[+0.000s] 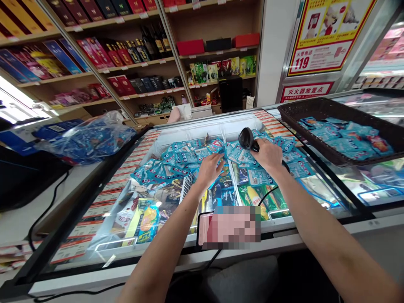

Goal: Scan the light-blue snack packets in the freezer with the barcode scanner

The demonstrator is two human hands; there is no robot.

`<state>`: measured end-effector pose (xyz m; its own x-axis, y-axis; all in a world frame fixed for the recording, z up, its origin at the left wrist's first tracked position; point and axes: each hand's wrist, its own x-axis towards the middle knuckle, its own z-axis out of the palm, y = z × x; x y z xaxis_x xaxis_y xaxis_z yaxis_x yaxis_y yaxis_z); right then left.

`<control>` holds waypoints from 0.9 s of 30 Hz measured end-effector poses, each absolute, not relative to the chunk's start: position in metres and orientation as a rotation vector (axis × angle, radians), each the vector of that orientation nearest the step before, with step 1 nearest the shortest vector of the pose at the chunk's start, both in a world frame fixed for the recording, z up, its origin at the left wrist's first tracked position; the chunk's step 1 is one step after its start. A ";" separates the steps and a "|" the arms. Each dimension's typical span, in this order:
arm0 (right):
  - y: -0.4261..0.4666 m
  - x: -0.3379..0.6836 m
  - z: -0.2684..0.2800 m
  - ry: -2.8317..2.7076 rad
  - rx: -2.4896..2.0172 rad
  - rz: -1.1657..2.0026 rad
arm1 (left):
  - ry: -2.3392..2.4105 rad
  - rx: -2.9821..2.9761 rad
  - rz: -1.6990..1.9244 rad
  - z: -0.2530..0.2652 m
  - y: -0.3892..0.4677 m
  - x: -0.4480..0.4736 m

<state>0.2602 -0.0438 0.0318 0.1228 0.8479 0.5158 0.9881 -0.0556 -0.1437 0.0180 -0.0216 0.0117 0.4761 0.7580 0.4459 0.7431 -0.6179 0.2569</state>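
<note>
one black scanner [246, 138] is gripped in the right hand [268, 155], the left hand [208, 170] (fingers parted) over blue packets [181, 156].

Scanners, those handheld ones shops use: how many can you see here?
1: a black scanner, held in the person's right hand over the spread of blue packets. No other shows, though one could be hidden under the packets.

In our right hand [267, 156] we hold a black scanner [246, 139] above blue packets [179, 156] spread across the freezer [85, 282]. Our left hand [208, 170] is at the packets. A phone [205, 230] lies near us. A dark basket [339, 161] stands right, a plastic bag [94, 141] left, shelves [214, 25] behind.
</note>
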 end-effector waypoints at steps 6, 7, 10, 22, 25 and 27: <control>-0.046 0.260 0.034 -1.766 -1.935 -0.403 | 1.459 2.450 0.877 0.012 0.012 0.062; -0.046 0.261 0.034 -1.762 -1.933 -0.403 | 1.491 2.428 0.845 0.011 0.017 0.069; -0.046 0.262 0.033 -1.761 -1.929 -0.407 | 1.606 2.381 0.742 0.007 0.026 0.084; -0.057 0.245 0.036 -1.962 -1.733 -0.414 | 1.507 1.817 0.939 0.003 0.010 0.030; -0.059 0.240 0.035 -1.983 -1.695 -0.421 | 1.435 1.684 1.034 0.000 -0.002 0.025; -0.059 0.238 0.035 -1.976 -1.690 -0.428 | 1.432 1.709 1.065 0.001 -0.005 0.025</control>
